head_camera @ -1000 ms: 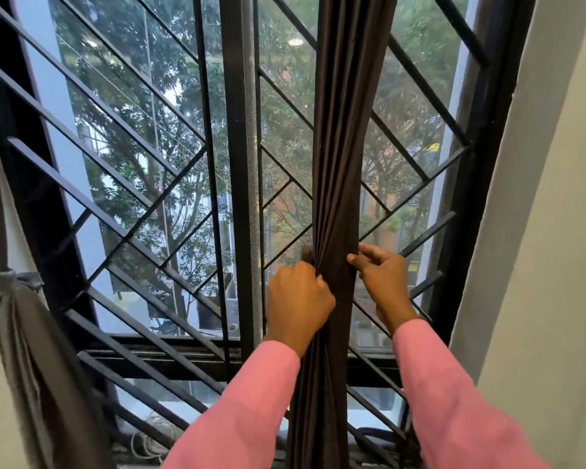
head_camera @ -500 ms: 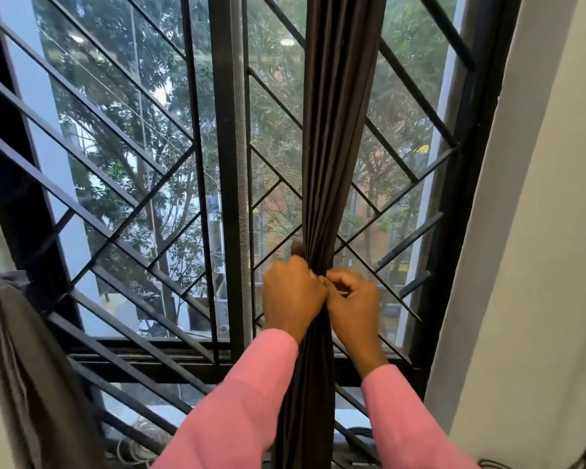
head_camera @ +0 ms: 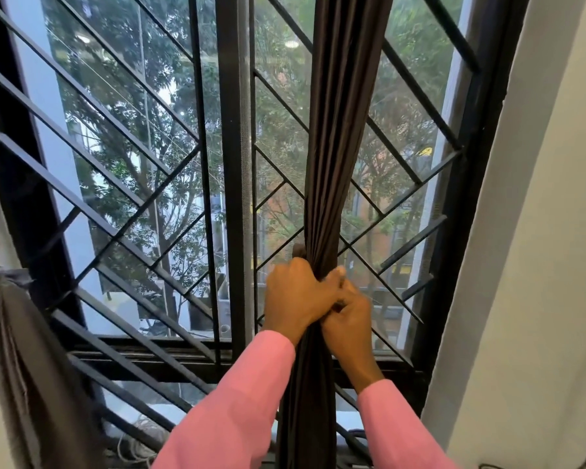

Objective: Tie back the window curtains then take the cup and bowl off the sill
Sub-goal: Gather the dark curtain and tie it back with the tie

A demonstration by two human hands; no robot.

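Note:
A dark brown curtain (head_camera: 339, 147) hangs gathered into a narrow bunch in front of the right window pane. My left hand (head_camera: 296, 296) is wrapped around the bunch at mid height. My right hand (head_camera: 347, 316) presses against it from the right, fingers closed on the fabric beside the left hand. A second curtain (head_camera: 17, 360), grey-brown, hangs at the far left, tied with a band (head_camera: 0, 277). Neither a cup nor a bowl is visible; the sill is mostly hidden by my pink sleeves.
A black metal grille (head_camera: 142, 198) with diagonal bars covers the window behind the curtain. A white wall (head_camera: 538, 265) rises at the right. Coiled cable (head_camera: 139, 441) lies low down at the bottom left.
My right hand has moved left from beside the curtain onto the bunch, closing up against my left hand. The view has shifted slightly to the right.

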